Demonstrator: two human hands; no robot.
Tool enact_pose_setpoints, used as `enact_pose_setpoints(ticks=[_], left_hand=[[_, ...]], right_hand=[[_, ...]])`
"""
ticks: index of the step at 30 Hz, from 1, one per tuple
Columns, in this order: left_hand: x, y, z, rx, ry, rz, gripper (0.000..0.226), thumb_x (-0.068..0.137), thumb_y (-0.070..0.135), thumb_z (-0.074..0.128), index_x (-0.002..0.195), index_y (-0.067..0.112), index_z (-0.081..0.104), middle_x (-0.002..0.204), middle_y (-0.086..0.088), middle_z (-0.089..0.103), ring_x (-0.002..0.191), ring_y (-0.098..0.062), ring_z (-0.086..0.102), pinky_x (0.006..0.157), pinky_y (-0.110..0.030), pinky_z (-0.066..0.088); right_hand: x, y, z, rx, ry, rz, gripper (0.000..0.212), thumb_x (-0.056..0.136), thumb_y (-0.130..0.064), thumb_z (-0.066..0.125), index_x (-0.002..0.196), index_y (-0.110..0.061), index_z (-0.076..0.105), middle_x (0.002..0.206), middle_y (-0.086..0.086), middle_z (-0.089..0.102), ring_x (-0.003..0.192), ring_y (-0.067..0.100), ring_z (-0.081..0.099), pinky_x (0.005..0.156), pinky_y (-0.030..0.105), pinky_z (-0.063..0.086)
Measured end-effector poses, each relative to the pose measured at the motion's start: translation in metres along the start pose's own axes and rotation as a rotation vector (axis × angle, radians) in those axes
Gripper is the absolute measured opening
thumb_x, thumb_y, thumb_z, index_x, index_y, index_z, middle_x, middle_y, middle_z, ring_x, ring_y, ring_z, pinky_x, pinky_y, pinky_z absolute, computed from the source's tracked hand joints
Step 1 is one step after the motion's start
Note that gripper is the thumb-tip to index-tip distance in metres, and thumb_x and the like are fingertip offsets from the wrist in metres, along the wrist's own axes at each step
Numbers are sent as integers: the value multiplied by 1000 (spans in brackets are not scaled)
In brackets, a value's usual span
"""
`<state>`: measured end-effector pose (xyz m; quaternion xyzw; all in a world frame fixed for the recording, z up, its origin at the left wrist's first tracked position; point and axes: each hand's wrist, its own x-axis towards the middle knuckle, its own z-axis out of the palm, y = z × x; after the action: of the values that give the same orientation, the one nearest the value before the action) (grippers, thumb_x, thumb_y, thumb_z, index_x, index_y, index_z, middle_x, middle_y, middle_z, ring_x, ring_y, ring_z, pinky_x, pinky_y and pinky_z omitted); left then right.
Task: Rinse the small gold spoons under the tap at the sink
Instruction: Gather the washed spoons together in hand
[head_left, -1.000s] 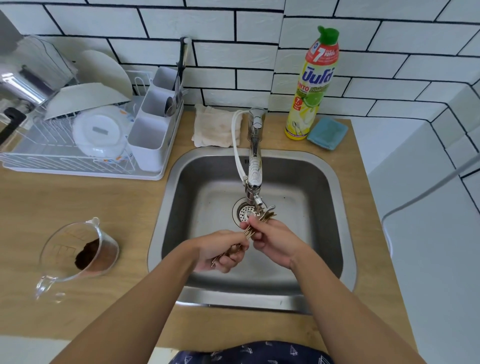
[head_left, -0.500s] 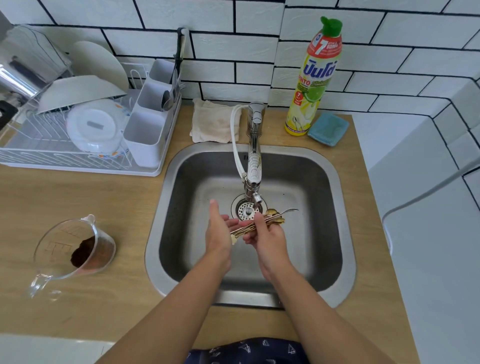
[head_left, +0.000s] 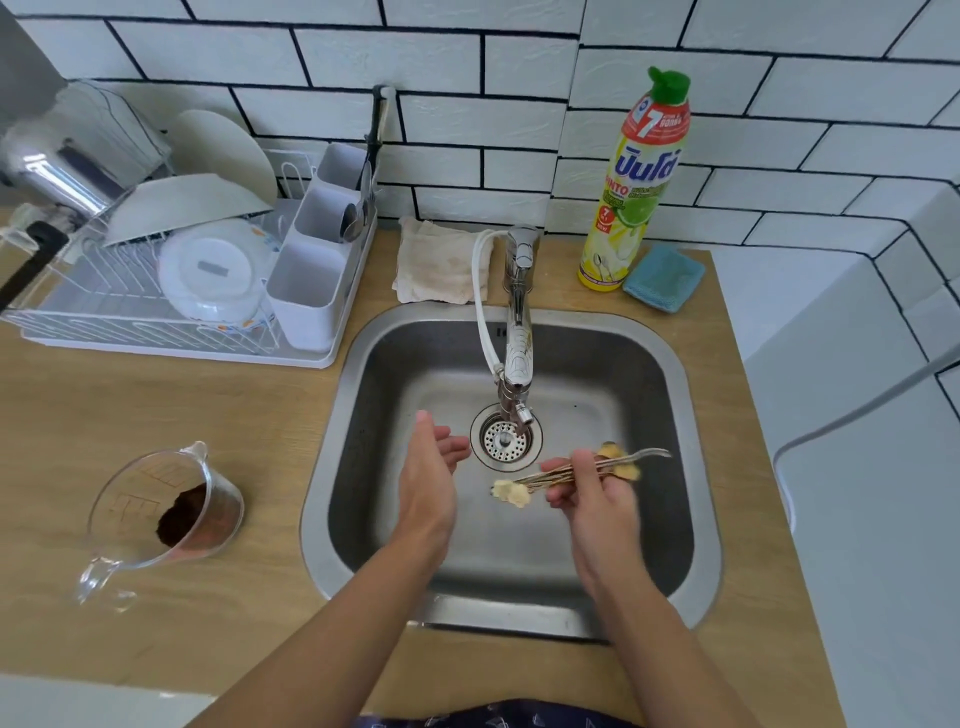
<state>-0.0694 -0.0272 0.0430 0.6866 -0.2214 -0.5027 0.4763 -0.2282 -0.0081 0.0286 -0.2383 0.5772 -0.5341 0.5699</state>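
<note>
My right hand (head_left: 597, 493) grips a bundle of small gold spoons (head_left: 545, 474) by their middles, held level over the steel sink (head_left: 691, 499), right of the drain (head_left: 505, 439). Their pale ornate ends stick out to the left, and a thin silver end points right. My left hand (head_left: 428, 478) hovers apart from them, left of the drain, with its fingers straight and the palm facing right. The chrome tap (head_left: 518, 332) reaches over the drain from the back rim. I see no water stream.
A white dish rack (head_left: 171, 332) with plates and a cutlery holder stands back left. A glass measuring jug (head_left: 161, 512) with brown powder sits on the wooden counter, left. Behind the sink lie a cloth (head_left: 441, 260), a dish soap bottle (head_left: 636, 182) and a blue sponge (head_left: 662, 278).
My hands have parted. The left hand let go of the spoons and opened flat, while the right hand carried the bundle to the right, away from under the tap.
</note>
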Motion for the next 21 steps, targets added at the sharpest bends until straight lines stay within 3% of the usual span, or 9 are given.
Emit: enact_pose_setpoints(ticks=[4,8,12,15,17,19,21], left_hand=[[14,58,-28,-102,42,234,53,104,54,25,105,16,62,103,-11,73,101,-23,69,98,-36,49],[36,126,-57,-196,98,356,46,108,43,23,99,15,59,99,-11,70,97,-21,66,96,-30,48],[64,170,-80,-210,165,422,44,107,45,29,97,15,60,91,-4,72,90,-16,67,87,-25,46],[86,184,-87,-121,198,414,50,91,63,36,96,21,63,90,4,73,101,-17,67,97,-32,43],[95,187,-90,-34,217,407,61,77,74,35,97,25,63,100,5,73,110,-18,64,105,-39,41],[102,187,-92,25,227,398,65,73,78,32,100,27,63,108,5,71,113,-16,62,107,-41,40],[108,188,-92,97,233,399,72,74,79,27,109,27,62,114,8,69,114,-14,60,105,-39,39]], right_hand=[[-9,-77,-10,66,-77,-236,33,95,-41,57,86,-11,68,83,9,77,57,11,60,59,21,55],[-9,-152,47,64,-289,-472,40,100,-46,57,79,-19,77,81,3,77,57,9,61,59,20,54],[11,-173,150,-167,-307,-589,45,108,-34,50,72,-27,76,78,-2,79,55,10,67,59,26,56],[35,-152,218,-414,-340,-588,44,108,-38,48,72,-34,73,66,-6,75,57,7,69,64,33,56],[52,-130,248,-457,-372,-556,38,108,-35,49,81,-28,74,66,-9,72,58,2,68,69,26,57],[67,-111,266,-475,-378,-529,36,108,-32,49,88,-18,76,72,-3,74,57,-2,65,65,6,46],[76,-97,277,-538,-399,-507,36,108,-31,49,96,-11,77,83,5,78,63,-2,64,61,2,41]])
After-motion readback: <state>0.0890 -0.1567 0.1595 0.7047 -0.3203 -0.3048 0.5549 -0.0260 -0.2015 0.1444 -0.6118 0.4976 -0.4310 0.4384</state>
